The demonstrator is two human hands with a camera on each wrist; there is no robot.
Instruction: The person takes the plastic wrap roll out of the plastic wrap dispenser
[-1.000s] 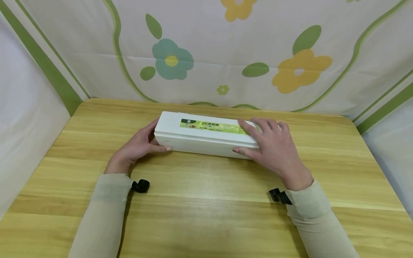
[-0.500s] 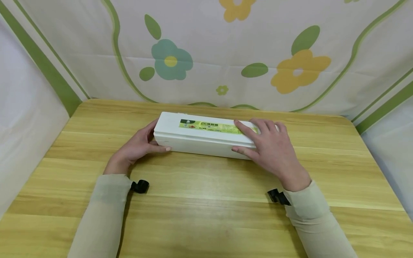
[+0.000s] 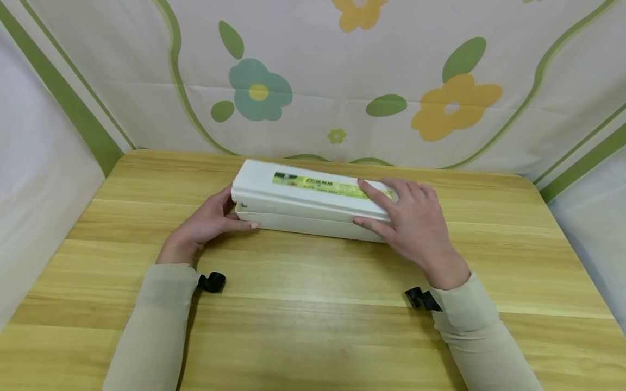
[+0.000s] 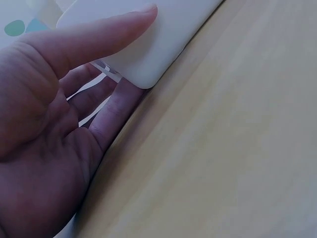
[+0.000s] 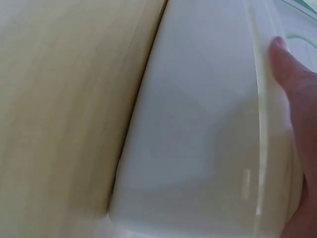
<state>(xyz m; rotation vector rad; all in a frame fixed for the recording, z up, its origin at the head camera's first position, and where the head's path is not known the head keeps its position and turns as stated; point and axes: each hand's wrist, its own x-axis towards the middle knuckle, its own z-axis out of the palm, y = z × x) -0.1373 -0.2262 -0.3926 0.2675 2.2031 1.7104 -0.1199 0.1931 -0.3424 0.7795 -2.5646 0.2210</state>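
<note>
A long white cling film box lies on the wooden table, its lid (image 3: 264, 179) bearing a green and yellow label (image 3: 325, 186). The lid stands raised at the left end, with a narrow gap above the base (image 3: 303, 224). My left hand (image 3: 207, 220) holds the base's left end, thumb along the front wall and the other fingers behind the end. On the right, my right hand (image 3: 415, 222) grips the lid from above, thumb at its front edge and fingers over the top. The right wrist view shows that thumb (image 5: 287, 64) on the lid's side. The box's inside is hidden.
The light wooden table (image 3: 313, 326) extends in front of the box and to both sides. Behind it hangs a white curtain (image 3: 318, 70) with flowers and green bands. A small black device (image 3: 212, 282) sits at the left cuff, another one (image 3: 423, 298) at the right.
The lid's left end has risen, opening a gap above the base where it lay closed before. The right hand stays on the lid; the left hand has hardly moved.
</note>
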